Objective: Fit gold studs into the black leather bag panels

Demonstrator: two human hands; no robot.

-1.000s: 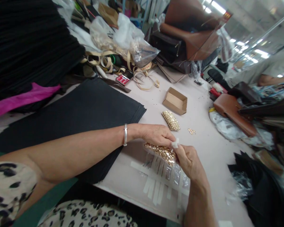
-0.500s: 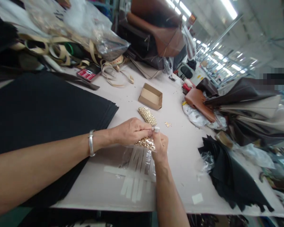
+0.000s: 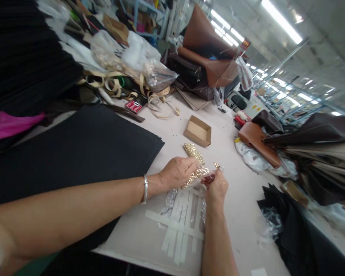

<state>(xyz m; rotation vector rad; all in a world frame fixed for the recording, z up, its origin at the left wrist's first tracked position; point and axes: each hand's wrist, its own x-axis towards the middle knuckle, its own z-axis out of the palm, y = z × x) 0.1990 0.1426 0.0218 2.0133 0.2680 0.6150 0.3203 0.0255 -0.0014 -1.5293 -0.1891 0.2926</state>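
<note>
A clear plastic bag of small gold metal pieces (image 3: 196,176) is held between both hands, above the table. My left hand (image 3: 176,173), with a silver bangle on its wrist, is closed on the bag's left side. My right hand (image 3: 217,188) pinches its clear plastic on the right; something white wraps that thumb. Just beyond, a second bag of gold pieces (image 3: 193,151) lies on the table, partly behind my left fingers. A few loose gold pieces (image 3: 216,165) show past my right thumb. Farther back stands a shallow open cardboard box (image 3: 199,131).
Stacked black sheets (image 3: 83,149) cover the table's left side. Strips of pale tape (image 3: 179,230) are stuck down near the front edge. Brown bags (image 3: 209,69) are piled at the back, and black cut pieces (image 3: 293,230) lie on the right.
My hands have drawn apart, the right one pulling the plastic to the right. More of the held gold pieces now show. The whole view has shifted, so the table sits lower and farther right.
</note>
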